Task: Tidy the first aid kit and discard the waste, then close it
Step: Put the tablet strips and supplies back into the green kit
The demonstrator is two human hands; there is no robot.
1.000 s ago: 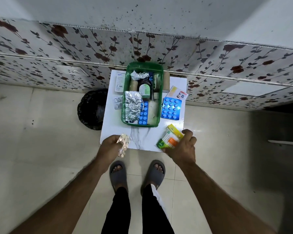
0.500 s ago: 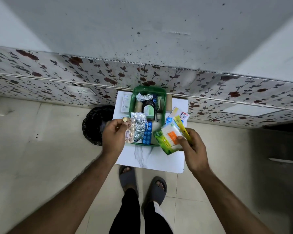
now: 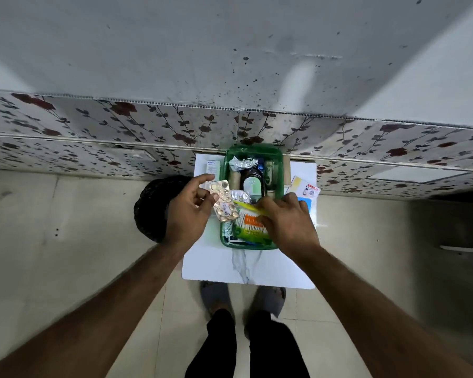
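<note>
My left hand (image 3: 187, 214) pinches a blister strip (image 3: 224, 201) between thumb and fingers, strip tilted, its far end over the near-left corner of the kit (image 3: 224, 170). Strip is gold foil with round tablets, a small label near its low end.

My right hand (image 3: 286, 223) is palm-down inside the kit, fingers closed on a swab pack (image 3: 250, 227), green and white with an orange patch and a yellow strip along its top edge. The pack sits in the near half of the kit, just right of the blister strip, touching or almost touching it.

The kit is a green open tray, no lid visible on it. Beyond my hands inside it: a dark bottle (image 3: 253, 181) with a pale label, crumpled foil (image 3: 241, 162) at the far end, another foil piece (image 3: 241, 196) just past the strip.

The kit rests on a white table (image 3: 246, 268). Left of the kit, beyond my left hand, a white box (image 3: 212, 167). Right of my right hand, a leaflet (image 3: 305, 188) and a sliver of a blue blister sheet (image 3: 309, 204).

Left of my left hand, on the floor, a black bin (image 3: 152, 203), beside the table edge.
</note>
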